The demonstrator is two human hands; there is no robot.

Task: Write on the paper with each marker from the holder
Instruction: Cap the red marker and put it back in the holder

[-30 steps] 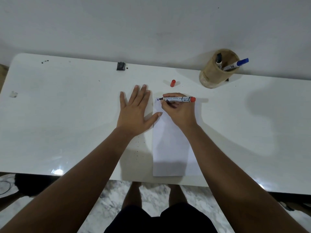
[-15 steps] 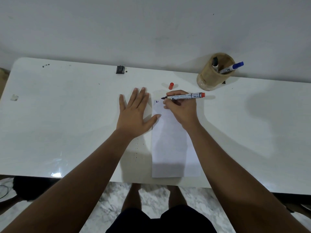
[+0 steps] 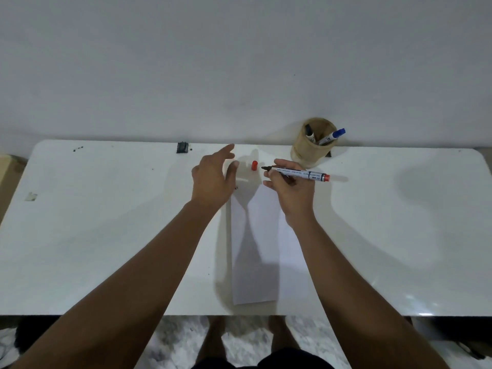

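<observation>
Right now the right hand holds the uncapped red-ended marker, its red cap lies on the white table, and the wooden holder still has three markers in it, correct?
Not quite: the head view shows two markers in the wooden holder, a black-capped marker and a blue-capped marker. The right hand does hold the uncapped red-ended marker, and the red cap lies on the white table.

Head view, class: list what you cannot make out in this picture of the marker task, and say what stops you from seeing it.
- Writing on the paper: the top is hidden by the right hand and the left hand's shadow.
- Label on the red marker: too small.
- Markers in the holder: only the black and blue tops show; its wall hides the rest.
- Small black object by the wall: too small to identify.
</observation>
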